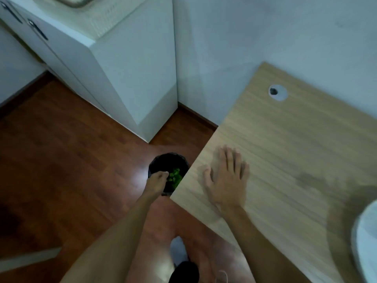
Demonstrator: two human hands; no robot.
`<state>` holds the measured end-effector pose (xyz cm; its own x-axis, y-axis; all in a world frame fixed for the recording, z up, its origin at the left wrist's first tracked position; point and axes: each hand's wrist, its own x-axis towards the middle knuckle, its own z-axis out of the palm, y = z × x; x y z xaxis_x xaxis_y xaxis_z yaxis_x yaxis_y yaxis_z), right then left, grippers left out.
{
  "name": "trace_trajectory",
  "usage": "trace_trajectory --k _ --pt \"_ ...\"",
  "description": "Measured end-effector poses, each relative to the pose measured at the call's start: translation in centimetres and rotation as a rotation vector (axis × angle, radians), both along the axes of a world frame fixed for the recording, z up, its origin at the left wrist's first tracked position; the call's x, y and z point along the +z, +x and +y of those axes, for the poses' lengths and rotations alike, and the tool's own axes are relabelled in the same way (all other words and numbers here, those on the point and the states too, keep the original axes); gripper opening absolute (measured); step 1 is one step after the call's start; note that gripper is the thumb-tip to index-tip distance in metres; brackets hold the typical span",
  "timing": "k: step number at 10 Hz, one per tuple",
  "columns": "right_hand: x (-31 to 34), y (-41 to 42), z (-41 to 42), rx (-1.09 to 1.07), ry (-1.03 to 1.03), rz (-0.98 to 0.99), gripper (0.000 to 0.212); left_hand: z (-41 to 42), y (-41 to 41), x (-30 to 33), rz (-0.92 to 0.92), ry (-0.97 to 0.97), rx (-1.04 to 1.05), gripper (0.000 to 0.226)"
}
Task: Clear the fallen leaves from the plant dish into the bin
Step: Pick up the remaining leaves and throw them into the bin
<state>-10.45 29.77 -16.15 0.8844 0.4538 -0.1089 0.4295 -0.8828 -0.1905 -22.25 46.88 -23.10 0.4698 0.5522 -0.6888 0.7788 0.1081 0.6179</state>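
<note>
A small black bin (163, 160) stands on the floor beside the left edge of the wooden table (285, 150). Green leaves (175, 177) lie inside it. My left hand (156, 181) hangs over the bin's near rim with fingertips bunched together, pointing down at the leaves; whether a leaf is still pinched is hidden. My right hand (226, 180) lies flat on the table, palm down, fingers spread, holding nothing. The white plant dish (365, 237) shows only as a curved rim at the lower right edge of the table.
White cabinets (114, 74) and a pale wall close off the back. The floor (67, 152) is dark red-brown wood. A round cable hole (277, 92) sits near the table's far edge. My feet, one in a white sock (179, 250), are below.
</note>
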Motion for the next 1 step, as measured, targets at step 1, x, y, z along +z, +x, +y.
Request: trace_trajectory --k 1 --pt "0.73 -0.42 -0.19 0.034 0.044 0.031 0.071 -1.32 -0.37 2.47 -0.068 0.147 0.012 0.041"
